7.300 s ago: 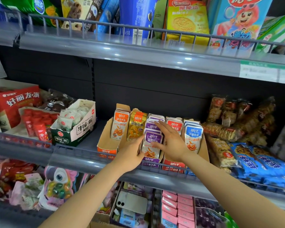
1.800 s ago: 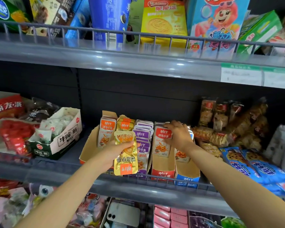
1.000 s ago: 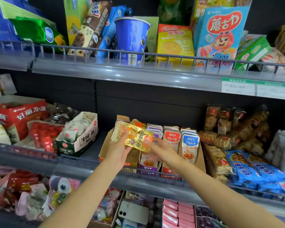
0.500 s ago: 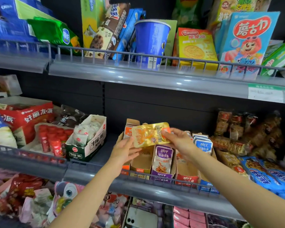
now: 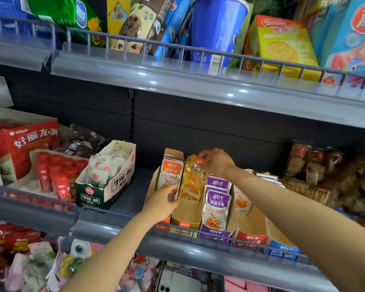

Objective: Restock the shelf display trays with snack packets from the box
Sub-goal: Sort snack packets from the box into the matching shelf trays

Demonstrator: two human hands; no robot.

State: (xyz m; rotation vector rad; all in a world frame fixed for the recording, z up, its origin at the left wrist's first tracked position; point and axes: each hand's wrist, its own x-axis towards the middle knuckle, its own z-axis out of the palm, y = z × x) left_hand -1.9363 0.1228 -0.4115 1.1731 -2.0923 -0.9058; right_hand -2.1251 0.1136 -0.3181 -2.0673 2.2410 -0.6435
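Nearest me, a thin grey wire rail fronts the shelf, and behind it stand narrow open-topped cardboard trays, matte brown inside. The gold tray has bare floor at its front. My left hand reaches in at seven o'clock of the gold packet, fingers curled round its lower left corner. The packet is flat, glossy, crinkled foil, standing upright in that tray and printed 深海小鱼. At its one o'clock, my right hand pinches the red-tabbed top edge between thumb and fingertips. Smooth orange packets touch it at nine o'clock and purple packets at four o'clock, both marked 劲仔. Further off at nine o'clock sits a green and white carton reading NIU, then a red box lettered 好丽友·派. On the shelf above, at twelve o'clock, stand a round blue cup and a yellow biscuit box.
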